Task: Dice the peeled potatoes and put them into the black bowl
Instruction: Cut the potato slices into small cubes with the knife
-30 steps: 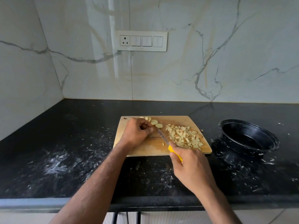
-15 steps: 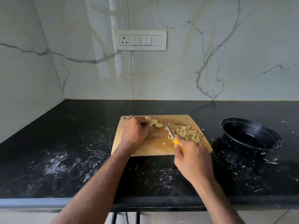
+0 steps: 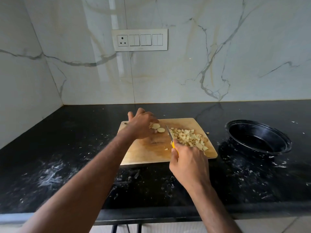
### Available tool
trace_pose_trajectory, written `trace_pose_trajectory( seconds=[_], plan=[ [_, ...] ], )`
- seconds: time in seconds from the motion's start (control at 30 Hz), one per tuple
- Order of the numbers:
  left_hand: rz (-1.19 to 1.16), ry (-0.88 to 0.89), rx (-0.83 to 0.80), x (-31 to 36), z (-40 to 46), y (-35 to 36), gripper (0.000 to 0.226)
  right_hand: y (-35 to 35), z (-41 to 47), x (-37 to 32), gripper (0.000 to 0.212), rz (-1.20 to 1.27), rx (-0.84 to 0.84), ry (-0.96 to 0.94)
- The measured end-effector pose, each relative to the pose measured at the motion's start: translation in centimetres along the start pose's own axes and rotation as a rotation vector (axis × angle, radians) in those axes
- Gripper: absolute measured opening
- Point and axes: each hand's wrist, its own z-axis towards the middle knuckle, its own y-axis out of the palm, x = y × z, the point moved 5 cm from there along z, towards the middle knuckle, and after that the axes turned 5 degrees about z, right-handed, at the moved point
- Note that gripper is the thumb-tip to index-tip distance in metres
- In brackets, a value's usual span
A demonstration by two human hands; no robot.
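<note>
Fingers (image 3: 175,153) around yellow-handled knife (image 3: 170,135)

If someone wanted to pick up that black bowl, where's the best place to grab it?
Probably the flared rim of the black bowl, on its right or near side. The lip juts out past the body, giving fingers a ledge, and those sides look unobstructed.

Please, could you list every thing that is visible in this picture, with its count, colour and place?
cutting board: one, light wood, middle of the counter
diced potato: one pile, pale yellow, right part of the board
potato slices: a few, pale, by the left fingers
knife: one, yellow handle, blade beside the pile
black bowl: one, black, right of the board
counter: one, black, speckled white
switch panel: one, white, on the marble wall
left hand: over the slices
right hand: holds the knife
</note>
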Motion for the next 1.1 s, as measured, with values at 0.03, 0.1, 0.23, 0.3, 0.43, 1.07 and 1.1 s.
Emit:
trace_pose_trajectory(
  seconds=[0.03, 0.1, 0.23, 0.3, 0.43, 1.07, 1.1],
  plan=[
    [0.007, 0.015, -0.033, -0.1, 0.4, 0.1, 0.041, 0.0, 0.0, 0.0, 0.037, 0.006, 0.004, -0.005],
    [-0.028, 0.027, -0.074, -0.2, 1.2, 0.1, 0.037, 0.2, 0.0, 0.0, 0.039, 0.013, 0.000, -0.013],
    [-0.053, 0.048, -0.040, 0.4, 1.9, 0.2, 0.028, 0.4, 0.0, 0.2, 0.041, 0.033, -0.010, -0.018],
    [-0.029, 0.067, -0.028, 0.7, 2.0, 0.4, 0.029, 0.5, 0.0, 0.3, 0.042, 0.051, -0.013, -0.018],
    [-0.007, 0.068, -0.058, 0.2, 2.1, 0.9, 0.036, 0.4, -0.1, 0.4, 0.041, 0.084, -0.009, -0.027],
    [-0.375, -0.187, 0.343, -1.0, 1.7, -0.9, 0.025, 0.5, 0.1, 0.5, 0.041, 0.076, -0.049, 0.016],
    [-0.448, -0.227, 0.381, -0.9, 0.9, -1.2, 0.024, 0.5, 0.1, 0.6, 0.041, 0.065, -0.046, 0.026]
  ],
)
